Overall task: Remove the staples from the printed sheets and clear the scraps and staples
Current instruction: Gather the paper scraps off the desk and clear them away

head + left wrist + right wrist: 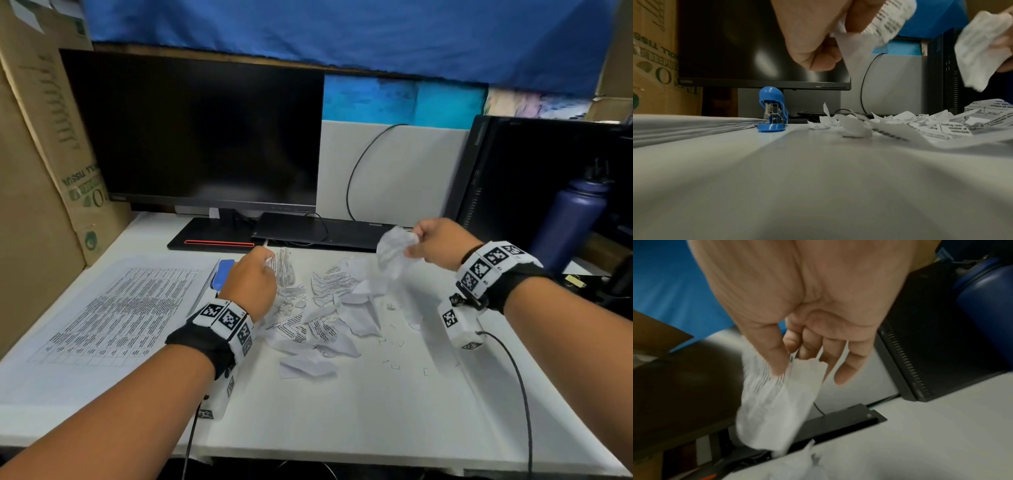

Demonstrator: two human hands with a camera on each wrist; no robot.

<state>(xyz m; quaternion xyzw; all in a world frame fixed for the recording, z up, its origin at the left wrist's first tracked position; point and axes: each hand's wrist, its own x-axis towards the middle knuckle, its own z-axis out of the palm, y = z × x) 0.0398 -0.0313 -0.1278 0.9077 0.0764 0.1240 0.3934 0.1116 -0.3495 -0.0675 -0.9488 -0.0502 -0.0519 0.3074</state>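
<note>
Your left hand is up off the table and its fingers pinch a torn strip of printed paper. Your right hand is up too, off to the right, and its thumb and fingers pinch a crumpled scrap that hangs down. Both hands are full, so you cannot pick up much more right now. Under and between your hands lies the pile of torn scraps, and the small loose staples lie on the table to the right of the pile and closer to you. The printed sheets lie flat on the left, with the blue stapler at their far right edge. Here is what could go wrong. The staples are tiny and thin, so I think you could miss some when you clear up. If you sweep the pile fast, the staples could slide off the front edge of the table and get lost. Some staples may hide under the scraps, and I cannot see if they do. The staple ends look sharp, so they could poke your fingers if you grab a big handful. The hanging scrap is held only by its top, so it could slip and fall back on the pile. Your left arm is close to the printed sheets, so it could push or wrinkle them.
</note>
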